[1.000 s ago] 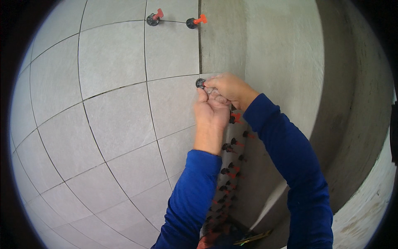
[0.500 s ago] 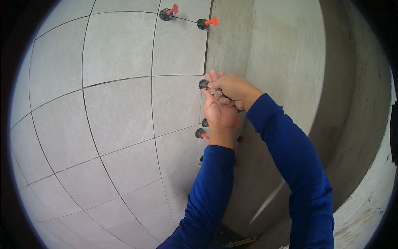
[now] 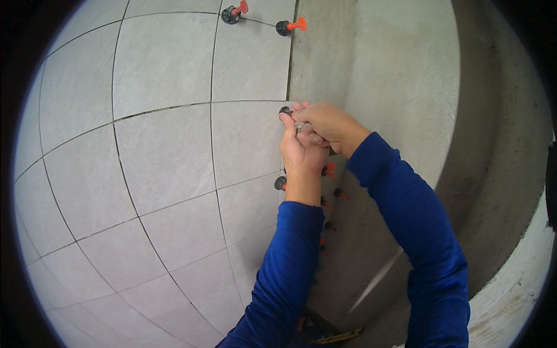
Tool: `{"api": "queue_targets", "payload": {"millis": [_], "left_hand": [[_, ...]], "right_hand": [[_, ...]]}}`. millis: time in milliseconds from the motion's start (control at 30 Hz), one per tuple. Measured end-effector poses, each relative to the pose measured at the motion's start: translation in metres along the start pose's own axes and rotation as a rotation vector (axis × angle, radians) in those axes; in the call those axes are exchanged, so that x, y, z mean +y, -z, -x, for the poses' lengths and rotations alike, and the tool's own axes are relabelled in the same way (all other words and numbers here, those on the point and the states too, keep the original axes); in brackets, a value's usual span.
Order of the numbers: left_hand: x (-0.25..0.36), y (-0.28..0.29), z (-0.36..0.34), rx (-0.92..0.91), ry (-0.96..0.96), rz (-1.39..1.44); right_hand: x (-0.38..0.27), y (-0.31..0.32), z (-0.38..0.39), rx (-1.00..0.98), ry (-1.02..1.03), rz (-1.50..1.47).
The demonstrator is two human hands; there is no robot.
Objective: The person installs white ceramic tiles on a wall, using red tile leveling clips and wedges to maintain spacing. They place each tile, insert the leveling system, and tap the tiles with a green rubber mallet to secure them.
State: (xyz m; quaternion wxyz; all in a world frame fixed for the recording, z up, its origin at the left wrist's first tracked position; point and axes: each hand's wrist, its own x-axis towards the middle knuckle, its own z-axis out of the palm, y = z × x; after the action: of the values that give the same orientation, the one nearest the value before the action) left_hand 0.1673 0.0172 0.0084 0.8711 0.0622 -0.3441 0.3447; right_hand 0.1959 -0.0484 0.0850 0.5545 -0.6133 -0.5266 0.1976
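Observation:
My right hand [image 3: 328, 126] has its thumb and finger closed on a small black round levelling clip [image 3: 284, 110] at the edge of the tiled wall [image 3: 162, 156], its other fingers curled. My left hand [image 3: 303, 152] lies partly beneath the right, palm visible, thumb up beside the clip and fingertips stretched out above. The overlapping hands hide most of the narrow tile edge and the clip's handle. Just below them, another black clip with a red key [image 3: 280, 183] sits on the tiles.
Two clips with red T-keys [image 3: 231, 15] sit on the upper grout line. Grey cement wall [image 3: 400, 69] meets the tiles on the right, curving into a darker surface [image 3: 493, 145]. More clips [image 3: 339, 193] run down behind my forearms; a yellow tool [image 3: 342, 336] lies at the bottom.
The view has shifted, putting the hands slightly right of where they were. Both stay at the same clip, the right fingers moving slightly on it; more of the lower clips are now hidden or dim.

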Motion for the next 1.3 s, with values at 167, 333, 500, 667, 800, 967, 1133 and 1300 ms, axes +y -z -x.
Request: {"api": "queue_targets", "payload": {"millis": [167, 333, 500, 667, 800, 967, 1133, 1300], "left_hand": [[0.011, -0.008, -0.003, 0.188, 0.088, -0.025], [0.023, -0.020, -0.012, 0.393, 0.110, -0.179], [0.028, -0.031, -0.001, 0.549, 0.036, -0.323], [0.027, -0.046, 0.000, 0.631, -0.009, -0.484], [0.034, -0.048, 0.039, 0.443, -0.053, -0.853], [0.087, -0.072, 0.057, -0.262, -0.931, -2.356], [0.104, -0.078, 0.018, -0.865, -1.171, -2.887], [0.100, -0.075, 0.003, -0.974, -1.180, -2.869]], "right_hand": [[-0.003, -0.004, 0.008, 0.027, 0.030, -0.015], [0.003, 0.001, -0.001, 0.065, 0.033, 0.014], [0.006, 0.007, -0.006, -0.065, 0.178, 0.283], [0.002, 0.002, 0.003, 0.028, 0.098, 0.133], [0.002, -0.002, 0.001, 0.021, 0.053, 0.038], [0.011, 0.000, -0.006, 0.000, 0.142, -0.062], [0.019, -0.003, -0.012, 0.015, 0.213, -0.061], [0.023, -0.002, -0.014, -0.019, 0.246, -0.110]]}}
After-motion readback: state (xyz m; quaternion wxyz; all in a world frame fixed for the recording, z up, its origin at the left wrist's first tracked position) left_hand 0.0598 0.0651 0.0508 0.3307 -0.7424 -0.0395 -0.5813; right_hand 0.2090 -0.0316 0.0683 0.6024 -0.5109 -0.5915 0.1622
